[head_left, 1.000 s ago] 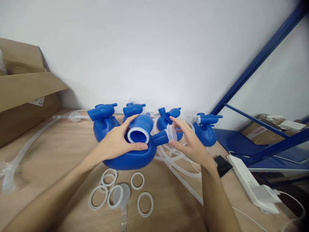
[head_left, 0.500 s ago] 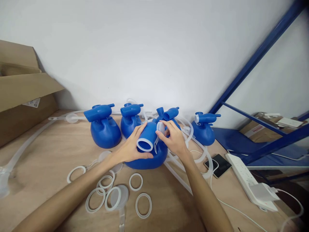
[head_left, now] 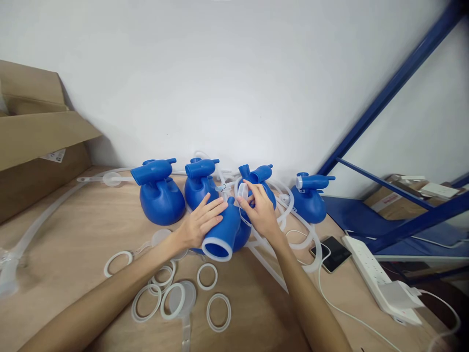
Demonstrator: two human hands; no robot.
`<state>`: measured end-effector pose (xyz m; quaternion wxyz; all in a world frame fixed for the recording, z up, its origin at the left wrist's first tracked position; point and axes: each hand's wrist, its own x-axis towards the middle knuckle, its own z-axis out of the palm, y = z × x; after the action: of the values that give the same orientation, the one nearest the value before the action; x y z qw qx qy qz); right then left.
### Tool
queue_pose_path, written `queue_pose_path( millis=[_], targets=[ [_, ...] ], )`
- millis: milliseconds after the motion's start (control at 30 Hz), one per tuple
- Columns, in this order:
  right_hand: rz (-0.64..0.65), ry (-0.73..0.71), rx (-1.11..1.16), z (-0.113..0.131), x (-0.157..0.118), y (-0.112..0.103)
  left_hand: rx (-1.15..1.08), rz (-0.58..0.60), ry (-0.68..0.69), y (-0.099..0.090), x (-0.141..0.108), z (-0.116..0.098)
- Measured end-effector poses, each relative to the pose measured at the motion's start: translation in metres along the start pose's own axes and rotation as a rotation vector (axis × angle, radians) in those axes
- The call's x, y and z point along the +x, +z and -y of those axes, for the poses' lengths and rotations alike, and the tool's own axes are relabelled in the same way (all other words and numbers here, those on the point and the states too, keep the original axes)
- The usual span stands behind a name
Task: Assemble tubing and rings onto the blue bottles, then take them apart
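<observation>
A blue plastic urinal bottle is in front of me, its wide mouth tipped down toward me and rimmed by a white ring. My left hand lies over the bottle's neck from the left, fingers stretched across it and bearing on it. With thumb and fingers my right hand pinches a white translucent cap at the bottle's far right side. A thin strap runs down from this cap. The bottle's body is partly hidden behind its neck and my left hand.
Several more blue bottles stand along the wall among clear tubes. White rings and a translucent lid lie in front. A cardboard box is left; a phone and power strip are right.
The bottle's neck has turned, its mouth swinging lower and toward me. My left hand has shifted onto the top of the neck. My right hand and the cap have stayed close to their place.
</observation>
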<state>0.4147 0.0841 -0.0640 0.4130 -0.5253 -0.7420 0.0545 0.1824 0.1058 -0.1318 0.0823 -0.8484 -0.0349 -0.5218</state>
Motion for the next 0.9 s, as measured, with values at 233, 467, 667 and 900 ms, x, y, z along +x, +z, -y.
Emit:
queue_pose_path(
  millis=[233,467,667,900],
  targets=[
    [-0.082,-0.098,0.133,-0.02,0.004,0.002,0.054,-0.222,-0.204,-0.015,0.018,0.001],
    [0.147,-0.321,0.212,0.017,-0.011,-0.018,0.476,-0.088,-0.427,-0.048,0.045,-0.009],
    [0.31,-0.254,0.406,0.041,-0.021,-0.012,0.535,0.018,-0.332,-0.052,0.05,-0.02],
    [0.374,-0.208,0.558,0.051,-0.034,-0.002,0.589,0.105,-0.265,-0.053,0.065,-0.04]
  ],
)
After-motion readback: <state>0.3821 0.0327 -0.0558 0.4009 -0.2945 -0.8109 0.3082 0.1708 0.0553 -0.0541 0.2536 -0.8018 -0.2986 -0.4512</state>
